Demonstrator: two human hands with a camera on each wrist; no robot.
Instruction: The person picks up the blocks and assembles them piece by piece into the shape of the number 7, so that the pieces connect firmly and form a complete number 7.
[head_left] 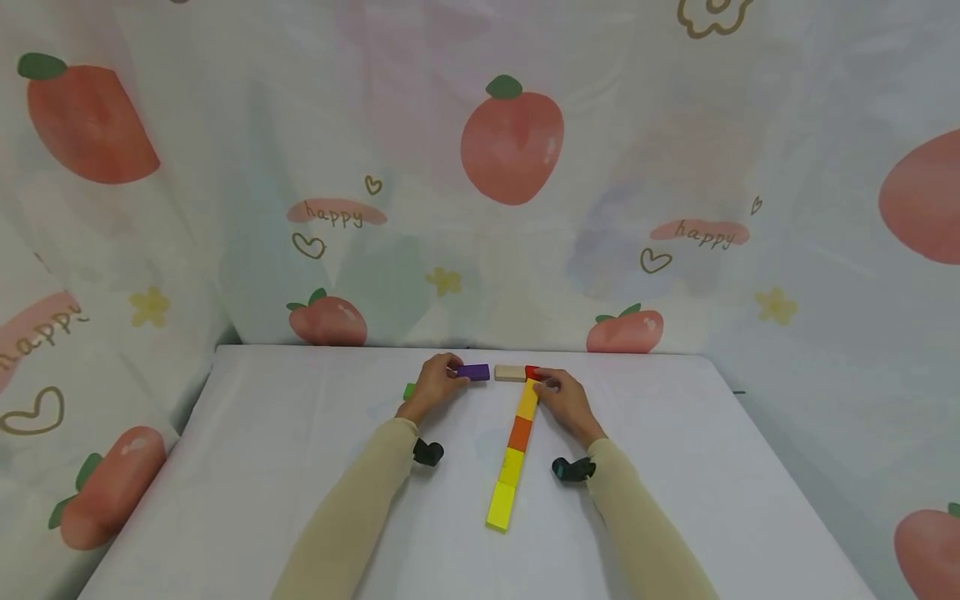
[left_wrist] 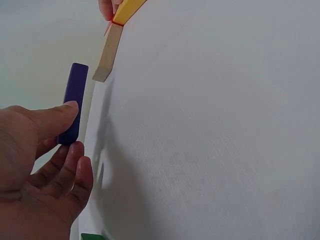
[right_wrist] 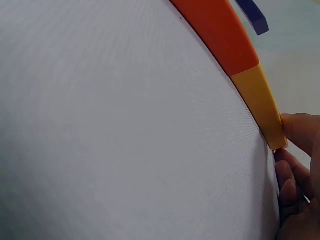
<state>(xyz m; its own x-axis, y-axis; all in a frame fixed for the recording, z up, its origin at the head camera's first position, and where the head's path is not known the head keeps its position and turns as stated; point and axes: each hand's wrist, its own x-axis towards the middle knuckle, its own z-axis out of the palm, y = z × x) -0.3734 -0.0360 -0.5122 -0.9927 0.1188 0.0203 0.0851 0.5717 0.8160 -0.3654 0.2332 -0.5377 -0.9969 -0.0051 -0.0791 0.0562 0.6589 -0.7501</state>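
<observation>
My left hand pinches a purple block between thumb and fingers. The left wrist view shows this block off the tabletop, apart from a plain wooden block. At the wooden block's right end lies a red block, mostly covered by my right hand. The right fingertips grip at this red corner. The right thumb touches an orange-yellow block. From there a row runs towards me: an orange-red block, then two yellow blocks, end to end.
A green block shows partly beside the left hand. All the blocks are near the middle and back of a white-covered table. Behind it hangs a fruit-patterned cloth. Each wrist wears a small black device.
</observation>
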